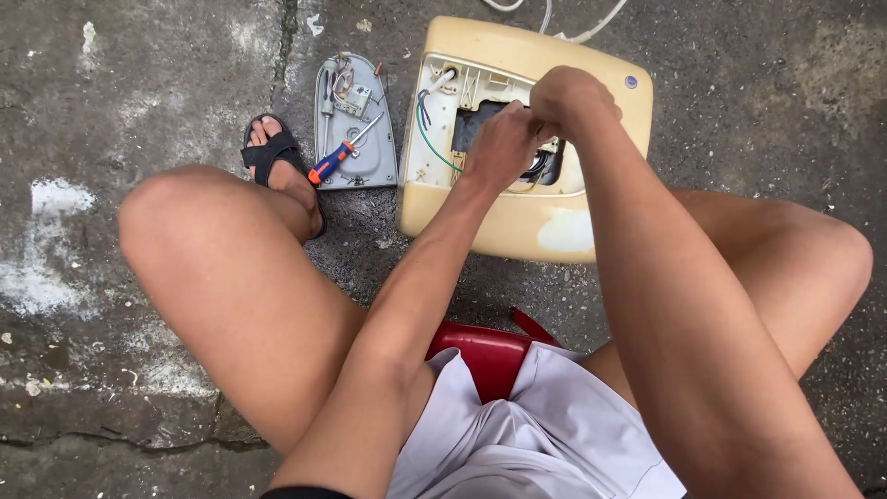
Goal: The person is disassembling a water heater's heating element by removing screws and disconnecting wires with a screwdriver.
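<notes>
On the cracked concrete floor between the knees lies a cream plastic appliance housing, opened, green and blue wires showing in its cavity. Both hands meet over that opening: left hand and right hand, each grip pressed together on something small that cannot be made out. The shell looks light, rigid, brittle; its outer rim seems the safest hold. Left of it a grey cover plate carries an orange-and-blue-handled screwdriver.

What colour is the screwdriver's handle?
Orange and blue, on the screwdriver, seen in the head view.

Soft even daylight, faint shadows, sharp focus.
</notes>
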